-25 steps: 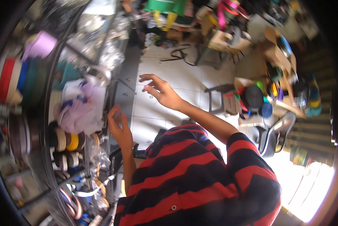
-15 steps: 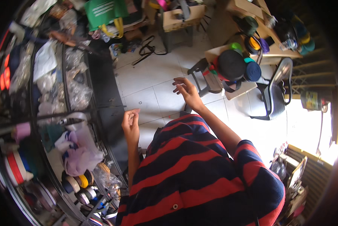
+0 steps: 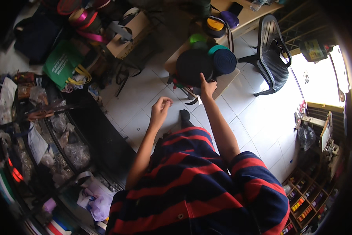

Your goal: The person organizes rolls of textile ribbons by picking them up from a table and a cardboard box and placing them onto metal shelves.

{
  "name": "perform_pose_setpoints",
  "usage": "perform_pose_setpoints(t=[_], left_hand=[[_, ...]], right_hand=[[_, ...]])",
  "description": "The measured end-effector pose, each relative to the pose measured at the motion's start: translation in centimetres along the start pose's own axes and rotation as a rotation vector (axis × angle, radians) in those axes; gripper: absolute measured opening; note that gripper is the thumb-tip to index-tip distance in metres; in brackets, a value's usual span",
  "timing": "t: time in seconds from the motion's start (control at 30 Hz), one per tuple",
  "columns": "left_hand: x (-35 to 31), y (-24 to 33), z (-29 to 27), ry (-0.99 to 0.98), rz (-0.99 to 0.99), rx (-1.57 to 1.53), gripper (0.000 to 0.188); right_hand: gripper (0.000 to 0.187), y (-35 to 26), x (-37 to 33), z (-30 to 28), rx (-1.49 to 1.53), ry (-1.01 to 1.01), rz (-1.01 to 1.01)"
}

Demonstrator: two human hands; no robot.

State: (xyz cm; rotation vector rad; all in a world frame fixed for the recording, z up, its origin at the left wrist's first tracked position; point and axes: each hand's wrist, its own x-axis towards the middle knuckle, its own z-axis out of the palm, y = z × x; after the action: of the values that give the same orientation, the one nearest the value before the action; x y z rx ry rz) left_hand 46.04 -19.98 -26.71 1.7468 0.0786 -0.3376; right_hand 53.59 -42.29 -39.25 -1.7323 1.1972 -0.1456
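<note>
My right hand [image 3: 208, 89] is at the near edge of a large roll of black webbing [image 3: 193, 67], one finger lying up over its rim and the others bent beside it. Next to that roll sit a dark blue roll [image 3: 225, 62], a teal one [image 3: 216, 48] and a bright green one [image 3: 198, 39]. They rest on a piece of cardboard [image 3: 227, 83]; what supports it is mostly hidden. My left hand [image 3: 160, 111] hangs in the air over the tiled floor, fingers loosely curled, with nothing visible in it.
A dark plastic chair [image 3: 272, 58] stands to the right of the rolls. Crammed shelving with plastic bags [image 3: 76, 154] runs along the left. Farther off are a green bag [image 3: 63, 66], a cardboard box [image 3: 127, 37] and a wooden table [image 3: 248, 11]. A compartment rack of small spools [image 3: 301, 201] is at lower right.
My view has turned right and come closer to the rolls. The right hand has gone from mid-air to the black webbing roll. The left hand has reached farther forward.
</note>
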Motion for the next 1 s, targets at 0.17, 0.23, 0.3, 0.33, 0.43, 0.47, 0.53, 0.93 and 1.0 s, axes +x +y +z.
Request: perform_pose_setpoints(t=[0.17, 0.23, 0.3, 0.33, 0.43, 0.47, 0.53, 0.93, 1.0], left_hand=[[3.8, -0.9, 3.3, -0.154, 0.028, 0.067, 0.012], [4.5, -0.9, 3.6, -0.180, 0.022, 0.082, 0.012], [5.1, -0.9, 3.5, -0.171, 0.011, 0.079, 0.012], [5.2, -0.9, 3.2, -0.172, -0.008, 0.092, 0.012], [5.5, -0.4, 2.2, -0.165, -0.045, 0.103, 0.014], [5.6, -0.3, 1.7, -0.149, -0.045, 0.084, 0.014], [6.0, 0.0, 0.5, -0.085, 0.002, 0.084, 0.013], [7.0, 13.5, -7.6, 0.138, 0.586, 0.449, 0.078], [6.7, 13.2, -8.1, 0.120, 0.494, 0.380, 0.081]], right_hand=[[0.094, -1.2, -0.4, 0.4, 0.019, 0.033, 0.048], [0.094, -1.4, -0.6, 0.2, 0.032, 0.030, 0.036], [0.090, -3.7, -2.1, -0.7, 0.153, -0.001, 0.041], [0.088, -4.9, -2.9, -1.3, 0.212, -0.021, 0.040], [0.081, -6.9, -3.8, -2.2, 0.244, -0.074, -0.033], [0.081, -7.2, -4.0, -2.4, 0.254, -0.090, -0.078], [0.081, -7.5, -4.5, -3.0, 0.273, -0.126, -0.168], [0.074, -15.0, -12.7, -8.0, 0.377, -0.656, -0.816], [0.073, -15.3, -13.7, -8.0, 0.478, -0.796, -0.581]])
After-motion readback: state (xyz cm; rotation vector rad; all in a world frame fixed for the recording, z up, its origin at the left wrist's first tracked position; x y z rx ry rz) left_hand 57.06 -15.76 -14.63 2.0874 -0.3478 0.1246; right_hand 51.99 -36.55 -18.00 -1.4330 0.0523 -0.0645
